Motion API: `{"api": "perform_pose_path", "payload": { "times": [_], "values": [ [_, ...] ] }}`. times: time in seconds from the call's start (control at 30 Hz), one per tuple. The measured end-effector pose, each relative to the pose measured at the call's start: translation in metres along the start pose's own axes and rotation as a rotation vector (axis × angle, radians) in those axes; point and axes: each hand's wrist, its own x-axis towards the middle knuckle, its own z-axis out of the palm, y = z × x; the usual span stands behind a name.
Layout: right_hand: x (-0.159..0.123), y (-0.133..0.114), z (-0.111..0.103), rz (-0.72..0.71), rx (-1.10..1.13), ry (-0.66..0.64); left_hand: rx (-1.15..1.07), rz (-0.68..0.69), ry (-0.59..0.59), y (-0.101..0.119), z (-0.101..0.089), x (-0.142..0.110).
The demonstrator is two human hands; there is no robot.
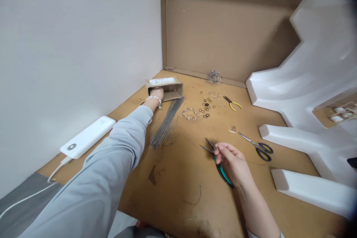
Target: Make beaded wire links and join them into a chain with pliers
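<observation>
My left hand [156, 94] reaches far forward into a small open cardboard box [166, 86] with a white label; its fingers are hidden inside the box. A beaded bracelet sits on that wrist. My right hand [232, 161] is closed around teal-handled pliers [220, 165], their jaws pointing left over the cardboard work surface [181, 178]. A bundle of thin grey wires [166, 122] lies between the two hands, fanning out from beside the box.
Black-handled scissors [255, 145], yellow-handled pliers [232, 103], several small black rings [206, 107], a clear bead loop [190, 114] and a tangle of metal rings [214, 77] lie ahead. White foam blocks [304, 93] stand right. A white power bank [87, 136] lies left.
</observation>
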Motion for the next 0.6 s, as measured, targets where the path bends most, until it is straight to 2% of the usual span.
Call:
{"api": "perform_pose_path", "payload": {
  "times": [0.1,0.17,0.27,0.33,0.37,0.43,0.47,0.53,0.6],
  "values": [
    [0.001,0.002,-0.001,-0.019,-0.015,-0.001,0.003,-0.02,0.032,0.003,-0.003,-0.009],
    [0.001,0.004,-0.002,-0.045,-0.02,0.01,-0.015,0.015,0.058,0.007,-0.007,-0.022],
    [0.001,0.007,-0.002,-0.093,-0.051,0.039,-0.077,0.121,0.104,0.02,-0.014,-0.055],
    [0.001,0.006,-0.001,-0.118,-0.107,0.058,-0.198,0.235,0.069,0.034,-0.017,-0.085],
    [0.0,0.005,0.0,-0.126,-0.139,0.065,-0.5,0.316,-0.05,0.042,-0.017,-0.102],
    [-0.001,0.003,0.002,-0.139,-0.197,0.076,-1.046,0.43,-0.433,0.061,-0.017,-0.136],
    [-0.002,0.002,0.003,-0.143,-0.215,0.078,-1.235,0.46,-0.619,0.071,-0.016,-0.152],
    [-0.003,-0.001,0.005,-0.154,-0.225,0.082,-1.457,0.433,-0.883,0.087,-0.012,-0.176],
    [-0.005,-0.003,0.006,-0.169,-0.229,0.089,-1.559,0.39,-1.037,0.098,-0.006,-0.19]
  ]
}}
